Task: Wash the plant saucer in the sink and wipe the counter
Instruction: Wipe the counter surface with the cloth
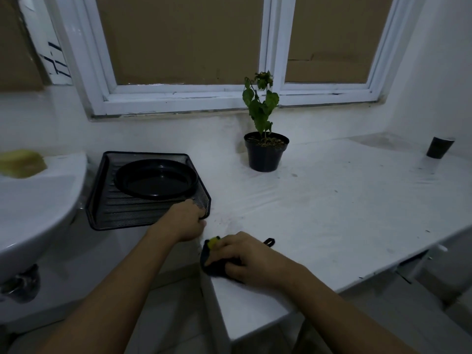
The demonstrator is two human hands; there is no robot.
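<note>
Cloth (pixel 213 264) pressed flat under right hand (pixel 251 260) at counter (pixel 332 200) front-left corner; left hand (pixel 186 221) gripping tray (pixel 107 200) corner; wipe outward.

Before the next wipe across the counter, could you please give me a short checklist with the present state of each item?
1. Cloth in hand: ok. The right hand presses the dark cloth onto the counter near its front left corner.
2. Tray steadied: ok. The left hand grips the near right corner of the mesh tray.
3. Saucer out of the way: ok. The black saucer lies in the tray.
4. Plant pot clear of the wiping path: ok. The plant pot stands upright, far back by the wall.
5. Counter clean: not ok. Dark specks show.
6. Cloth damp: cannot tell.
</note>
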